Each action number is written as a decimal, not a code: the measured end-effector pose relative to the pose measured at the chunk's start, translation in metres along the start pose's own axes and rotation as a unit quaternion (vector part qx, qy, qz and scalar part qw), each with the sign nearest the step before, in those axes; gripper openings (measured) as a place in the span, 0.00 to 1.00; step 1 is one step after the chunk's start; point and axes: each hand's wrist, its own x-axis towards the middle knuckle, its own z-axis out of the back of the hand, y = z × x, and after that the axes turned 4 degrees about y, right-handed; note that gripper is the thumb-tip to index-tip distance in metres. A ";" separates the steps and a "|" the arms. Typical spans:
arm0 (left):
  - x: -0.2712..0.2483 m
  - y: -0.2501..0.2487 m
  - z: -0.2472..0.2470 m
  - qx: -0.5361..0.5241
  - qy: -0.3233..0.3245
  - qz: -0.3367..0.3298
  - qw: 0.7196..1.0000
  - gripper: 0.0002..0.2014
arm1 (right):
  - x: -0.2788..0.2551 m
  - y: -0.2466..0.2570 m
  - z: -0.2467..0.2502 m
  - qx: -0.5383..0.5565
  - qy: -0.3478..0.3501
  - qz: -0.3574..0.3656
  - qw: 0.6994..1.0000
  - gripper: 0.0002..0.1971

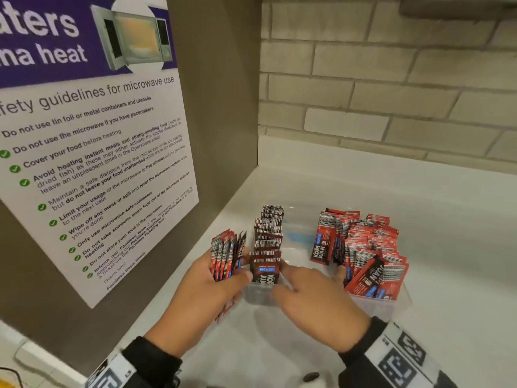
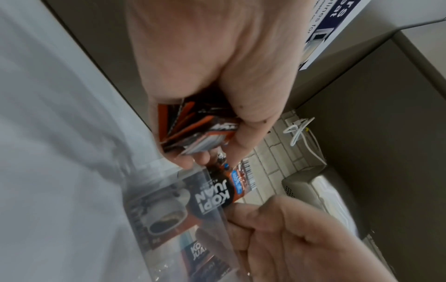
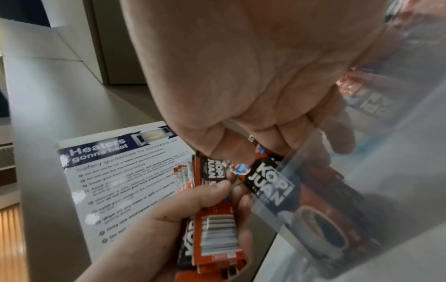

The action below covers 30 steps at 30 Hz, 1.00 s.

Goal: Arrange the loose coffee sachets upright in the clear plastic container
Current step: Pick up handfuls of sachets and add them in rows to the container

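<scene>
A clear plastic container (image 1: 397,302) stands on the white counter. Along its left side runs a row of upright dark sachets (image 1: 268,233); a jumbled heap of red sachets (image 1: 372,247) fills its right side. My left hand (image 1: 223,284) grips a bundle of sachets (image 1: 226,252) just left of the container; the bundle (image 3: 212,229) fans out in its fingers. My right hand (image 1: 313,298) reaches over the front wall and pinches the top of the front sachet (image 1: 265,273) of the row, which stands against the wall (image 3: 362,190). That sachet (image 2: 217,192) reads KOPI JUAN.
A brown side panel with a microwave safety poster (image 1: 92,152) rises close on the left. A brick-tile wall (image 1: 391,79) closes the back. The white counter (image 1: 453,219) runs on to the right of the container. A small dark object (image 1: 310,376) lies near the front edge.
</scene>
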 end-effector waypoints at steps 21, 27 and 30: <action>0.000 -0.070 -0.010 -0.287 0.084 -0.022 0.954 0.10 | -0.011 0.029 0.031 0.369 -0.170 0.235 0.883 0.17; -0.006 -0.075 -0.012 -0.345 0.099 -0.011 0.933 0.15 | -0.001 0.022 0.030 0.466 -0.172 0.263 0.827 0.14; -0.006 -0.076 -0.016 -0.350 0.064 0.000 0.935 0.17 | 0.001 0.017 0.034 0.527 -0.159 0.289 0.783 0.11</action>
